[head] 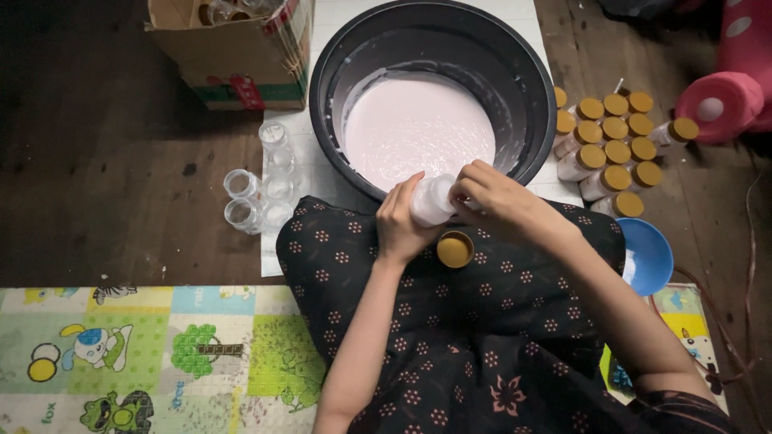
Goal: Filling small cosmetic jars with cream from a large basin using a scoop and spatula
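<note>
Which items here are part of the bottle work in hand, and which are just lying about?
In use:
left hand holding the filled bottle
right hand at the bottle's mouth
gold cap on the lap
black basin of pale pink liquid
empty clear bottles
capped bottles

Lying about:
cardboard box
blue bowl
pink toy
play mat

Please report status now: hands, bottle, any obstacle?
Left hand grips bottle, filled white. Right hand at its mouth. Gold cap on lap, off. Nothing blocking; basin just ahead.
</note>
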